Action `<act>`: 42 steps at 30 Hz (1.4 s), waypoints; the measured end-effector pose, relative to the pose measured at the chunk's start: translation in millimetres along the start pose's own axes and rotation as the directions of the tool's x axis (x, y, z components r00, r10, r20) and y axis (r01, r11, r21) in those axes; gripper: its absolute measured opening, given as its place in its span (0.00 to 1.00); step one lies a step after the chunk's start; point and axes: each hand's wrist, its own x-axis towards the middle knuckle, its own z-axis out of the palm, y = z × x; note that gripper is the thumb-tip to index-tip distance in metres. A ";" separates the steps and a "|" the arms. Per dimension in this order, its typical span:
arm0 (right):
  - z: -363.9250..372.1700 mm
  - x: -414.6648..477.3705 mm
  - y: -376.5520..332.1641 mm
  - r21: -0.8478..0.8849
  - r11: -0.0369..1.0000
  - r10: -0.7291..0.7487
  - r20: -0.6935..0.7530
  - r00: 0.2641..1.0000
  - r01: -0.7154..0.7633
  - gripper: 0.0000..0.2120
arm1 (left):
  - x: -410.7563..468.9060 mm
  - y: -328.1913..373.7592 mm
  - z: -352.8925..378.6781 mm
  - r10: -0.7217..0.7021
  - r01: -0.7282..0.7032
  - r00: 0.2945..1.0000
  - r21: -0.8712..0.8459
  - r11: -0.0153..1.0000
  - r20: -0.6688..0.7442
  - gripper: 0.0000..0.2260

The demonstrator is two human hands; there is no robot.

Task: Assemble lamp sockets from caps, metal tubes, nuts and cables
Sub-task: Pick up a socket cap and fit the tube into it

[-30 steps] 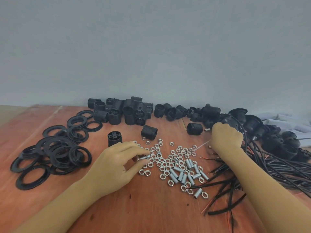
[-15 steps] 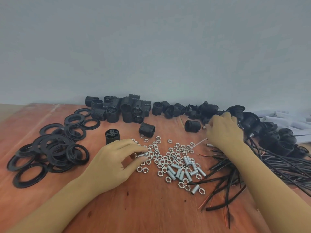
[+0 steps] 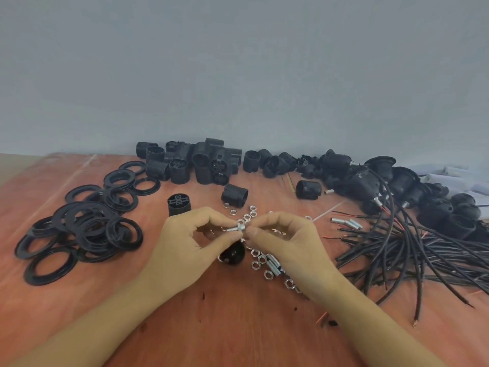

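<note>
The left hand [image 3: 185, 243] pinches a metal tube [image 3: 232, 229] — the right hand [image 3: 288, 241] pinches a nut [image 3: 241, 228]. Keep both straight and turn gently.

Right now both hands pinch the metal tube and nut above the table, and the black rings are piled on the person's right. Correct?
Not quite: the head view shows the black rings piled on the person's left; the cables lie on the right. The rest holds: left hand and right hand pinch the metal tube and nut above the table.
</note>
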 end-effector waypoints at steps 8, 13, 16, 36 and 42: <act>9.9 -12.8 18.5 -0.419 0.871 -0.198 0.180 0.964 0.257 0.17 | -4.3 -7.8 4.4 -0.128 0.125 0.989 0.042 0.991 0.069 0.05; 14.5 -11.5 19.6 -0.577 0.733 -0.296 0.205 0.933 0.360 0.19 | -3.2 -8.8 2.3 -0.117 0.116 0.992 0.035 0.993 0.051 0.06; 13.1 -11.9 17.3 -0.584 0.714 -0.356 0.170 0.919 0.385 0.19 | -1.8 -7.2 2.1 -0.109 0.109 0.994 -0.022 0.994 0.000 0.03; -2.0 -4.0 6.1 0.208 0.977 -0.044 -0.043 0.998 0.052 0.22 | -0.4 1.6 -1.8 0.019 -0.018 1.000 -0.047 0.999 0.004 0.08; -0.9 -5.2 5.7 0.245 0.968 -0.061 0.022 0.998 0.054 0.24 | 0.2 0.0 -1.3 0.030 -0.030 1.000 -0.060 0.998 -0.007 0.06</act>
